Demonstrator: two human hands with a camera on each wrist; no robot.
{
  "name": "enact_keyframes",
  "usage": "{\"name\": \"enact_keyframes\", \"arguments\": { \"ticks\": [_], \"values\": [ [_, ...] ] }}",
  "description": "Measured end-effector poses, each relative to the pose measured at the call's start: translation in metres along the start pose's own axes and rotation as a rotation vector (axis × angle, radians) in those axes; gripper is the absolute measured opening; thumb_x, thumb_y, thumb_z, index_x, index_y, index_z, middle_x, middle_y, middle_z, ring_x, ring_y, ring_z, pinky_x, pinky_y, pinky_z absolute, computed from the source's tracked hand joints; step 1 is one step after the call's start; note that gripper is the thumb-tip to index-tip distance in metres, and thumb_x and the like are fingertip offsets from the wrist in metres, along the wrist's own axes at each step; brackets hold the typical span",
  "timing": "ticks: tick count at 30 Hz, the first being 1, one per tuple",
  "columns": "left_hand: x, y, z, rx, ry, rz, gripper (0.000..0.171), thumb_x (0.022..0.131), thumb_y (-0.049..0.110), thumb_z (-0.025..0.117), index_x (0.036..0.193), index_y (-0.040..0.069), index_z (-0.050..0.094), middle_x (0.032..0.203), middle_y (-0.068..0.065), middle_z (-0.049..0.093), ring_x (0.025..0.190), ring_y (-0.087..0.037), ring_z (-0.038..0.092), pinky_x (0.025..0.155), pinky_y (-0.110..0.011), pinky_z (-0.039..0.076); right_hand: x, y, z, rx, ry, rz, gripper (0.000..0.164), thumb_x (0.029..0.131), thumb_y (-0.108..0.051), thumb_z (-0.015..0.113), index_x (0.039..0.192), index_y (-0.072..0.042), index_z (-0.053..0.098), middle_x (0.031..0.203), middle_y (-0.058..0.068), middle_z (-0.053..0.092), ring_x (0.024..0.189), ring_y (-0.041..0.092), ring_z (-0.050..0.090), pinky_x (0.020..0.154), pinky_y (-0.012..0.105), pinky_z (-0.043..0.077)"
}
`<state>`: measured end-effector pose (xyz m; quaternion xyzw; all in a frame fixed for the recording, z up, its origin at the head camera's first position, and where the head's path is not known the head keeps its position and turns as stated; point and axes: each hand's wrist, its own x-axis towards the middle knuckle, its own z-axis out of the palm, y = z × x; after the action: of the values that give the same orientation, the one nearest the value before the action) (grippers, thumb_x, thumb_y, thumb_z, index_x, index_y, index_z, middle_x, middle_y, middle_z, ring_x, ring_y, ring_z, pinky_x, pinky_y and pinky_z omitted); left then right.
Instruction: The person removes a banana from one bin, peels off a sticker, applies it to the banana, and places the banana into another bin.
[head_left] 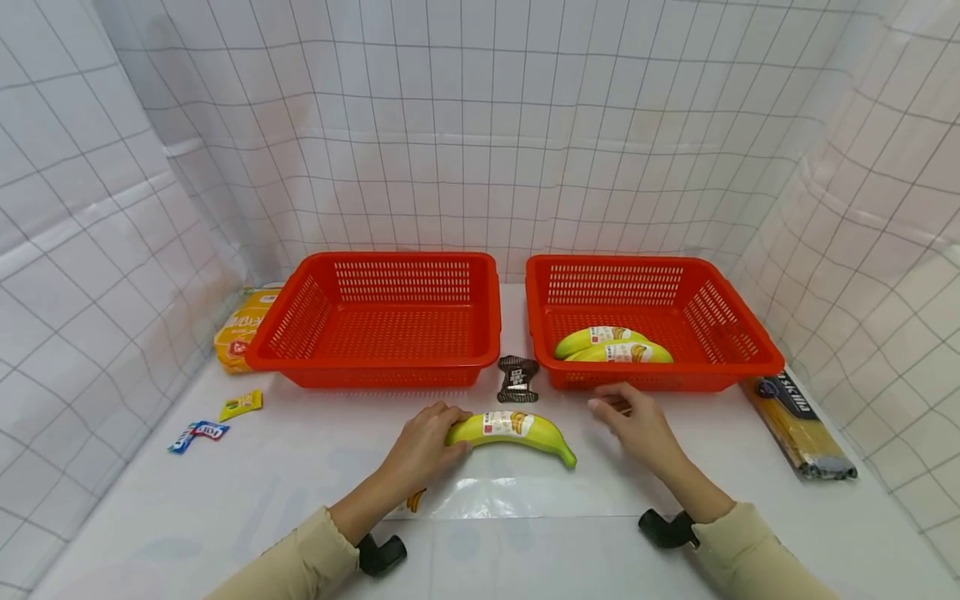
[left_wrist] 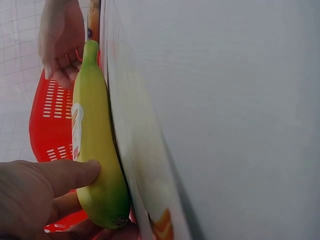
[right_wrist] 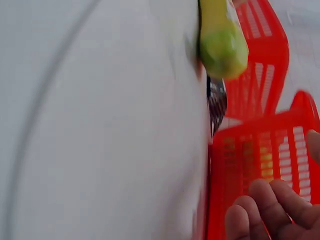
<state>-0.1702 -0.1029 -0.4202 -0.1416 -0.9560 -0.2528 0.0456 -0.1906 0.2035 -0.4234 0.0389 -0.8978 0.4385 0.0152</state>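
Observation:
A yellow-green banana with a white label lies across the table in front of the baskets. My left hand grips its left end; in the left wrist view the thumb presses on the peel while fingers curl beneath the tip. My right hand hovers to the right of the banana's stem, in front of the right red basket. Its fingers are loosely bent with nothing between them. Two more labelled bananas lie inside that basket, toward its front left.
Left of it stands another red basket. A dark wrapped snack lies between the baskets. Small candy packets and an orange package are at the left, a pasta pack at the right. A grid-patterned curtain hangs behind.

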Motion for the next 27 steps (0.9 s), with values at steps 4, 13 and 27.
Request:
{"name": "enact_keyframes", "arguments": {
  "ticks": [4,13,27],
  "values": [
    [-0.001,-0.001,0.0,0.005,0.002,0.002,0.034,0.075,0.017,0.077,0.108,0.012,0.068,0.097,-0.002,0.063,0.084,-0.015,0.053,0.076,-0.032,0.045,0.0,0.011,-0.02,0.115,0.086,0.149,0.052,0.09,-0.046,0.058,0.12,-0.003,0.056,0.108,0.017,0.064,0.085,0.023,0.062,0.068,0.027,0.053],
    [-0.001,0.0,0.001,-0.007,0.011,0.007,0.033,0.075,0.018,0.077,0.106,0.012,0.067,0.094,-0.001,0.062,0.082,-0.013,0.051,0.074,-0.03,0.043,0.0,0.018,-0.042,0.367,0.265,0.313,0.054,0.089,-0.051,0.055,0.116,-0.004,0.052,0.091,-0.004,0.062,0.083,0.009,0.061,0.075,0.019,0.053],
    [-0.001,0.001,0.0,-0.016,-0.007,-0.017,0.034,0.076,0.02,0.077,0.108,0.012,0.067,0.096,0.0,0.062,0.082,-0.012,0.05,0.074,-0.03,0.044,0.01,0.017,-0.051,0.788,0.439,0.385,0.047,0.08,-0.048,0.064,0.101,-0.005,0.057,0.074,-0.006,0.064,0.072,0.01,0.059,0.07,0.02,0.053]
  ]
}}
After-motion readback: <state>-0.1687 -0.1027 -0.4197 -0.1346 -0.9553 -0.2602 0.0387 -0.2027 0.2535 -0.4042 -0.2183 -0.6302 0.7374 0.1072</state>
